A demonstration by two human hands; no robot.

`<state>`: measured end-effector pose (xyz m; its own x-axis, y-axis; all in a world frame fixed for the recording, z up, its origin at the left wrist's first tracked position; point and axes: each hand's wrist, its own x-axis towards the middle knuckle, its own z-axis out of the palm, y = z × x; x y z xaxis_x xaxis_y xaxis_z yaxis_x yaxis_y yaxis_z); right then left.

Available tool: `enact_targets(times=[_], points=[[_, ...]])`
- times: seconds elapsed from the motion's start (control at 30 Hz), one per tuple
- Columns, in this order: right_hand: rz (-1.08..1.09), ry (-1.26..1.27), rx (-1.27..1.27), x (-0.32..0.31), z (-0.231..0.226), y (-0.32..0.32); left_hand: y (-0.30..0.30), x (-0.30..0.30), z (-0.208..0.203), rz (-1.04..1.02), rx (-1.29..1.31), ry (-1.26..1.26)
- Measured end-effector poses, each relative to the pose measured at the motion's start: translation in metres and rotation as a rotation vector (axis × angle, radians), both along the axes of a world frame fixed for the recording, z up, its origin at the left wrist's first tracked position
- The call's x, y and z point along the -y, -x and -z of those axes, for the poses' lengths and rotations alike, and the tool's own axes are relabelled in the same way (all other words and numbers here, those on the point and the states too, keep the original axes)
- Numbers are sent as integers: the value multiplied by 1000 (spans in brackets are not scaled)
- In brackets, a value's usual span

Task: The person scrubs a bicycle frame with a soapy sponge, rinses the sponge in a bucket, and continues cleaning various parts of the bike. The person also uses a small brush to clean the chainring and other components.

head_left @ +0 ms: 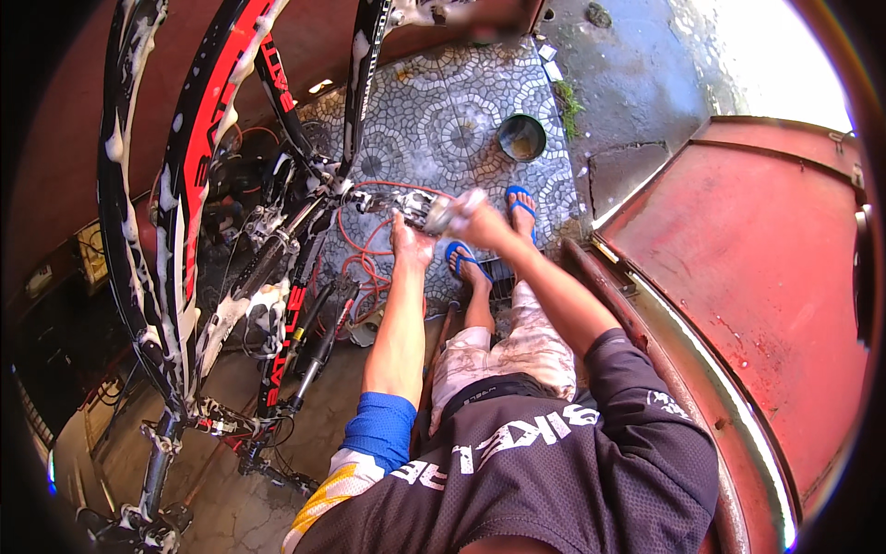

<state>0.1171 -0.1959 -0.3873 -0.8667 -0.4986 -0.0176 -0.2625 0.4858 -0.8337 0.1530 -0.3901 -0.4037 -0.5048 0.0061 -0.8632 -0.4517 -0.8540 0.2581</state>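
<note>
A black-and-red bicycle frame (pixel 196 171), streaked with white foam, stands at my left. From the joint where its tubes meet, what looks like a foamy crank arm (pixel 392 199) sticks out toward me. My left hand (pixel 413 244) is below its outer end, palm up and wet, with the fingers closed around it. My right hand (pixel 484 224) is at the same end from the right, fingers curled and smeared by motion. In it is something pale and foam-covered (pixel 445 216), whose kind I cannot make out.
An orange hose (pixel 365 262) lies coiled on the patterned tile floor (pixel 434 102) beneath the bicycle. A dark round bucket (pixel 521 138) stands beyond my feet in blue flip-flops (pixel 521 196). A red metal panel (pixel 748 277) rises on the right. Black shock-like tubes (pixel 317 355) hang near my left forearm.
</note>
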Motion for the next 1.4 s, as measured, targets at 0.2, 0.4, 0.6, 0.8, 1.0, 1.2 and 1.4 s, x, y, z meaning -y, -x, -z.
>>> enact_targets(times=[0.2,0.4,0.6,0.8,1.0,1.2,1.4], points=[[-166,-354,204,23,-28,-29,-16,16,15,-81,35,103],[-300,-501,-246,21,-38,1,-23,16,12,34,145,0],[95,-391,285,-5,-22,14,-26,3,-7,20,115,64],[-158,-616,-54,17,-32,10,-29,13,-10,58,97,37],[-95,-427,320,15,-71,-18,-20,7,-19,257,249,303],[63,-197,563,14,-30,-26,-29,-4,-32,313,409,434],[302,171,579,8,4,-49,-36,-5,19,21,37,-74]])
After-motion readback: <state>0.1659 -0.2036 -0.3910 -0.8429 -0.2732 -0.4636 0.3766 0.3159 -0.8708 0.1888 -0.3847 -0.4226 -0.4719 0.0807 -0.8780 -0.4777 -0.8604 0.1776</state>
